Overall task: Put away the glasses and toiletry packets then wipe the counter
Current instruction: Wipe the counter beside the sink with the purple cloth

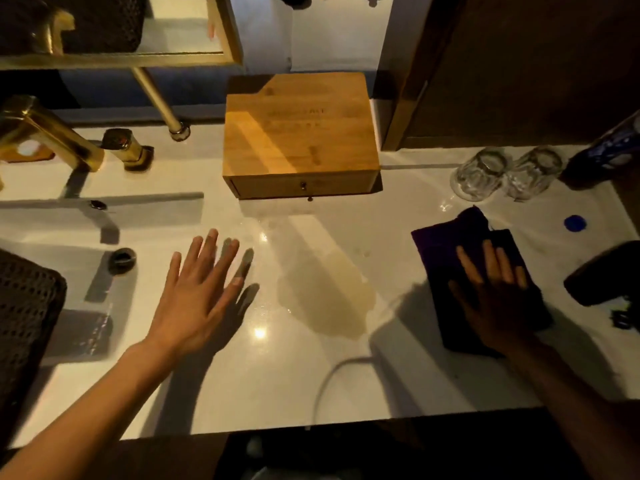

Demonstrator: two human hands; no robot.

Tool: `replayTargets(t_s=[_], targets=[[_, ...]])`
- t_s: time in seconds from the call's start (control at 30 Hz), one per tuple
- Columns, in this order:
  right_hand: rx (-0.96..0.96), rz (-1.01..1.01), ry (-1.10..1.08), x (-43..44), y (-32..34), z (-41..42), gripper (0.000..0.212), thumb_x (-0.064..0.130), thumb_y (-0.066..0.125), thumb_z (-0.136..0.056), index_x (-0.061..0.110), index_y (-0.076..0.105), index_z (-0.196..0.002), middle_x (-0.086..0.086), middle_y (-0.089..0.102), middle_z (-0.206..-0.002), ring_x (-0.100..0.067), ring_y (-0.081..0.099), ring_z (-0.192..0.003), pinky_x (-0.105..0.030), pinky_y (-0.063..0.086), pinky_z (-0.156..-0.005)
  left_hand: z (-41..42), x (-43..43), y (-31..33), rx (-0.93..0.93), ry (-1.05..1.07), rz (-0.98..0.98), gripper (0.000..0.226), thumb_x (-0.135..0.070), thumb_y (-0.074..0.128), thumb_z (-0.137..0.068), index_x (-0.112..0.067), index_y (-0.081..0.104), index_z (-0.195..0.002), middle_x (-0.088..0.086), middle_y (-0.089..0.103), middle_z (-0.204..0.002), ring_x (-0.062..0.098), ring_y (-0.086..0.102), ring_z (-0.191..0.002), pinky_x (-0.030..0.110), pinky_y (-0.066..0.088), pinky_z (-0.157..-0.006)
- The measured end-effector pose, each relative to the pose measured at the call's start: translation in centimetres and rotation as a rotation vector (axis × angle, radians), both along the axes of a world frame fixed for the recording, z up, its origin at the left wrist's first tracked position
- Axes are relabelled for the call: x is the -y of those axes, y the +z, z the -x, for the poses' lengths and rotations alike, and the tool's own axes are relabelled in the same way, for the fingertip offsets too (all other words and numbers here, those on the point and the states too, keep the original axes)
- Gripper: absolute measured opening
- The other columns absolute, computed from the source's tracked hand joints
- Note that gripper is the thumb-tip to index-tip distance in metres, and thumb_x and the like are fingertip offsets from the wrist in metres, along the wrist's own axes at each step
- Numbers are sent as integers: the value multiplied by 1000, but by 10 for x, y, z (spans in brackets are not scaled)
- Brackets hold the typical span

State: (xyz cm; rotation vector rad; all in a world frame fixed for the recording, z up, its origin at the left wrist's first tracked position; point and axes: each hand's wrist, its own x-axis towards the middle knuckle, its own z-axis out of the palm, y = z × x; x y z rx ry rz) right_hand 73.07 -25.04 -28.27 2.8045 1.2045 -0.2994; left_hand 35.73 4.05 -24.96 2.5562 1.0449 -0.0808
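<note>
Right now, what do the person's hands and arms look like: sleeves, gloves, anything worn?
Both are bare. The left hand and its forearm show no sleeve, glove, ring or watch up to the picture's edge. The right hand lies in shadow; no glove or sleeve is visible there either, though the dim light could hide small items. Fingers are uncovered.

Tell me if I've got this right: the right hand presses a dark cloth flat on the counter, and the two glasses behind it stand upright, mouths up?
Not quite. In the head view the right hand does press the dark cloth flat on the counter, but the two glasses stand upside down.
</note>
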Motion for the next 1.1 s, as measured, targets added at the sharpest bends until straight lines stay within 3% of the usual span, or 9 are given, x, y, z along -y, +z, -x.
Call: replayTargets(t_s=[0.2,0.33,0.57,0.83,1.1], targets=[[9,-104,-79,-4,-10,3,63,59,18,-99,33,28,-155,-17,22,-163,-36,22,-150,-60,16,-119,90,92,-27,-160,119,90,64,-73,5,-96,-53,-6,-156,-16,-24,-166,14,-21,-156,56,-2,-126],[-46,-86,-153,-7,-16,-1,68,64,7,-94,38,11,-157,-12,10,-166,-32,10,-153,-59,10,-121,92,105,-39,-246,149,-30,66,-66,9,-99,-43,-1,-160,-5,-14,-170,24,-10,-158,58,3,-126],[0,-84,-283,-9,-23,59,72,69,3,-90,41,2,-156,-11,3,-167,-31,4,-153,-57,5,-121,95,104,-56,-197,145,-138,64,-64,15,-100,-44,1,-160,-4,-7,-171,25,1,-159,57,6,-126],[12,-135,-385,-10,-17,173,68,60,19,-93,36,17,-156,-15,9,-166,-36,9,-152,-61,7,-120,90,107,-54,-133,194,-117,64,-70,10,-98,-51,-7,-157,-8,-15,-170,23,-11,-158,56,0,-126],[-5,-123,-377,-52,-16,170,69,60,15,-92,38,9,-157,-12,2,-167,-34,1,-153,-62,3,-119,90,105,-63,-145,228,-167,70,-73,14,-97,-46,-5,-159,-3,-9,-171,26,-8,-158,63,0,-123]])
